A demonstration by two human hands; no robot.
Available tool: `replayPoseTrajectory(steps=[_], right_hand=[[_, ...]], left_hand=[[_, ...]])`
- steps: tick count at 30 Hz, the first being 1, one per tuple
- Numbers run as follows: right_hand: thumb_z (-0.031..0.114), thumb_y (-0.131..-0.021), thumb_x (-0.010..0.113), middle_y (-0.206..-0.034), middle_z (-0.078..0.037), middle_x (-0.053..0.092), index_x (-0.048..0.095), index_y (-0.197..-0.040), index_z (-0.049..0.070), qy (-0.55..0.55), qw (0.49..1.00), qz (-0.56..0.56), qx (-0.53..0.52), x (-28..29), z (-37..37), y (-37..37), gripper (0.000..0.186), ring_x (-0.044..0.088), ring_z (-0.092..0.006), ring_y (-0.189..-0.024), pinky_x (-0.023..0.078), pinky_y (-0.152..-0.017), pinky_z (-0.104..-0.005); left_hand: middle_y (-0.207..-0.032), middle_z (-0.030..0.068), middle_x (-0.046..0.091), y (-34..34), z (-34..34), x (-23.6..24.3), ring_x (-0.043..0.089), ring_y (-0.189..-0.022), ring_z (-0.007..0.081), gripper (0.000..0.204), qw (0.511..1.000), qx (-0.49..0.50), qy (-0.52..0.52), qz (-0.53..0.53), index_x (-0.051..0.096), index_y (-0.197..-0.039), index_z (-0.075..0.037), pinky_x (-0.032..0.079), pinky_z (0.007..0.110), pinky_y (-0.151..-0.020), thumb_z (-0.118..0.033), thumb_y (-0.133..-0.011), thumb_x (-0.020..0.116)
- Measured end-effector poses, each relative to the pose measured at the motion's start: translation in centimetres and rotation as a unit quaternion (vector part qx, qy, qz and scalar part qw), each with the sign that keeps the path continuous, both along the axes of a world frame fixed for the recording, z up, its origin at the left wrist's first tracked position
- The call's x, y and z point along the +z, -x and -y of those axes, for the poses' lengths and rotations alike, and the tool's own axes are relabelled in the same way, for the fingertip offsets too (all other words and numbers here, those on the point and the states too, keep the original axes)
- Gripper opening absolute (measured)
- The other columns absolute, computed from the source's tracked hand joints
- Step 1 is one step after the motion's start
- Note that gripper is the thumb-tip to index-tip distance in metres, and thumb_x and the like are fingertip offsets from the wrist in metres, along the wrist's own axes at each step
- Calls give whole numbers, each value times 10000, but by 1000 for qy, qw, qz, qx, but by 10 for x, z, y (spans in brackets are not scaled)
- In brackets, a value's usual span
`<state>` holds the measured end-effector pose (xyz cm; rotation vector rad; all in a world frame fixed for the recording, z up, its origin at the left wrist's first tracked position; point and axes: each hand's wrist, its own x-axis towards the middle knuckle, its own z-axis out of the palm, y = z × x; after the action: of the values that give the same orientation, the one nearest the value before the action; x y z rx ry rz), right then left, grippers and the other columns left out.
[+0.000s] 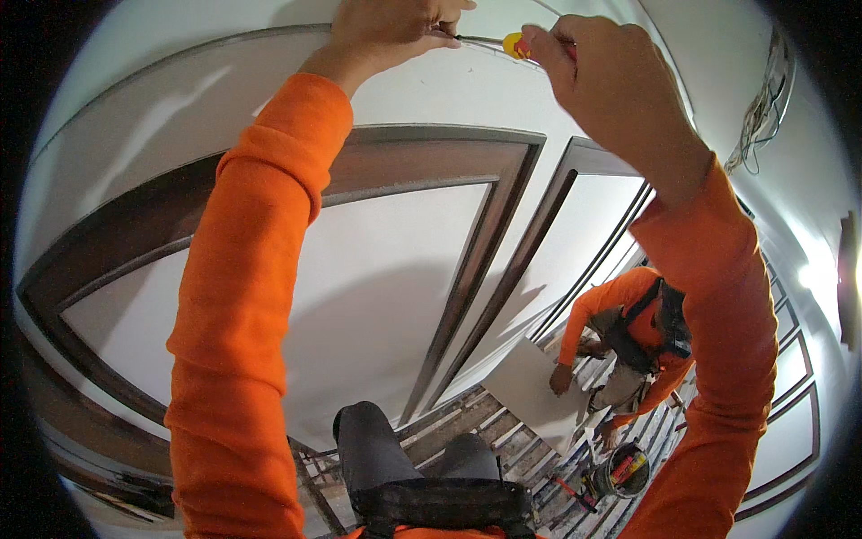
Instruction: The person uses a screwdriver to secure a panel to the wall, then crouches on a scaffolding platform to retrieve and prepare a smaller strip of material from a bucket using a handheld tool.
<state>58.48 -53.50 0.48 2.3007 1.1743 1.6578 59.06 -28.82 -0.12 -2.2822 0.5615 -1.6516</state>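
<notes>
Both my arms, in orange sleeves, reach up to the white wall near the top of the view. My right hand is wrapped round the yellow and red handle of a screwdriver. Its thin metal shaft points left, toward my other hand. My left hand is closed in a pinch at the shaft's tip, close to the wall. Whatever sits between those fingertips is too small and hidden to make out.
Dark wood frames line the wall below my hands. Lower right, a co-worker in orange bends over a pale board on a slatted floor. A bucket of tools stands nearby. Loose wires hang at upper right.
</notes>
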Motion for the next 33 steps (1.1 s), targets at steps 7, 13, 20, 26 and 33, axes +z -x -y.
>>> replayPoseTrajectory(steps=[7, 13, 20, 26, 33], right_hand=[[52, -893, 629, -908, -140, 577, 620, -1029, -29, 194, 971, 139, 32, -8, -3, 20, 158, 660, -236, -697, 613, -598, -349], [293, -991, 659, -730, -178, 666, 681, -1089, 23, -31, 997, -21, -64, 7, -18, 18, 288, 693, -320, -632, 546, -601, -424], [119, -932, 670, -1014, -157, 653, 657, -1068, 21, 148, 971, 178, 62, -6, -6, 9, 167, 747, -269, -782, 628, -654, -369], [214, -963, 675, -897, -125, 706, 688, -1021, 32, 42, 993, 34, -106, 7, -10, 9, 191, 742, -255, -719, 616, -618, -367], [193, -901, 757, -925, -81, 616, 699, -1090, 90, 81, 989, 115, 55, -10, -10, 15, 223, 697, -330, -807, 566, -716, -427]], left_hand=[[-1329, -58, 697, -2, 2, -3, 488, -1402, 164, 241, 999, 10, 24, -25, 748, -801, -125, 310, 448, -1210, -356, -870, 771], [-1304, -39, 704, -20, -6, 0, 474, -1410, 152, 172, 999, 30, 4, 16, 753, -874, -150, 298, 439, -1227, -320, -872, 775], [-1389, -139, 645, -21, -9, -7, 464, -1409, 71, 156, 996, 75, 12, 49, 767, -842, -229, 298, 364, -1248, -375, -891, 741], [-1396, -91, 644, -9, 1, -2, 465, -1413, 112, 178, 998, 62, -4, 3, 772, -950, -199, 288, 403, -1245, -366, -901, 734], [-1314, -32, 708, 1, -3, 3, 503, -1392, 169, 202, 1000, -4, 15, -9, 770, -838, -109, 324, 452, -1208, -309, -867, 781]])
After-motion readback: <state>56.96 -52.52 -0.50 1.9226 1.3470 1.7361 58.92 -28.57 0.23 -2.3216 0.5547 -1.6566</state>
